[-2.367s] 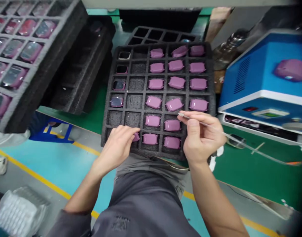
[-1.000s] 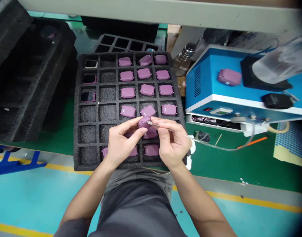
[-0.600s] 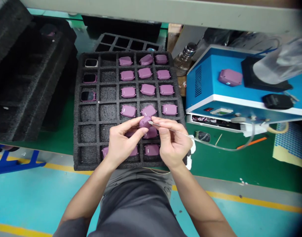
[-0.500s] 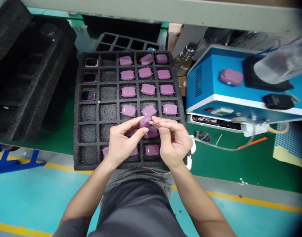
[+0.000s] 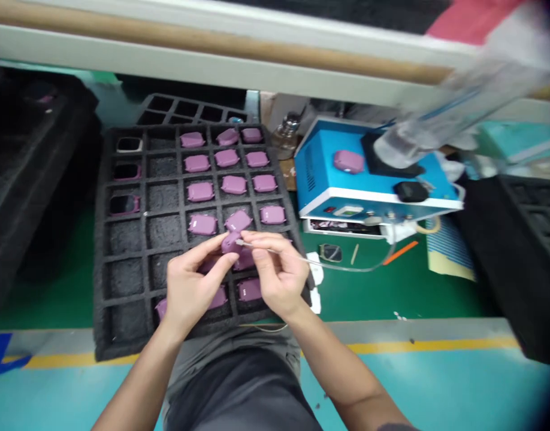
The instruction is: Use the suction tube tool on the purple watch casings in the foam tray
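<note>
My left hand (image 5: 192, 284) pinches a purple watch case (image 5: 229, 243) between thumb and fingers, tilted above the black foam tray (image 5: 98, 269). My right hand (image 5: 280, 276) grips the end of a thin clear tube (image 5: 342, 267), its pale tip touching or very close to the case. From there the tube loops right towards the front of a blue machine (image 5: 322, 146). In the tray, several purple cases (image 5: 201, 191) fill cells on the right side, and watches with dark screens (image 5: 124, 204) sit in the left column. My hands partly cover the lower cells.
Another purple case (image 5: 349, 161) and a black block (image 5: 411, 191) rest on the machine. Beside the tray lie a watch (image 5: 330, 252) and an orange stick (image 5: 401, 252). A glass bottle (image 5: 286, 136) stands behind. Black foam stacks (image 5: 30, 179) rise at left; a shelf edge (image 5: 167, 45) crosses above.
The view has swung up and to the right, so tray and machine appear further left and lower. Both hands keep their hold, with the tube tip still at the case.
</note>
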### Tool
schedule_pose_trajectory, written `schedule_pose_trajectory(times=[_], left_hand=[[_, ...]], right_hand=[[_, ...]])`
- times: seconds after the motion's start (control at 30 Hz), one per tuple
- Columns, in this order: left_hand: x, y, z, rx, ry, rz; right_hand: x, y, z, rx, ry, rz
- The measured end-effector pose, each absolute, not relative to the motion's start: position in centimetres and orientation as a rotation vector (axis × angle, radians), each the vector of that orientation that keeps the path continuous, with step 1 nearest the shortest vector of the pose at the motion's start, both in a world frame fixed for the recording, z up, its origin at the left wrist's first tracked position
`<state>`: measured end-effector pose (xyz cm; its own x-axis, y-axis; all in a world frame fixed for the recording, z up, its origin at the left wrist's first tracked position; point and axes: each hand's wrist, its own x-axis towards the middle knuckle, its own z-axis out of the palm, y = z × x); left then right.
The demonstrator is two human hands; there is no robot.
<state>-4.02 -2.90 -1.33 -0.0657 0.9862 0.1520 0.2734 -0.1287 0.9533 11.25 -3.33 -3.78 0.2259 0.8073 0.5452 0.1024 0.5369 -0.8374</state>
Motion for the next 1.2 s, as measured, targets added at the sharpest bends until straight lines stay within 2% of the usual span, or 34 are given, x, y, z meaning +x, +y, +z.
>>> schedule_pose_trajectory(times=[1.2], left_hand=[[-3.97, -2.34, -1.0, 1.476, 1.384, 1.27]], right_hand=[[11.31, -2.62, -3.49, -0.881, -1.253, 0.603]])
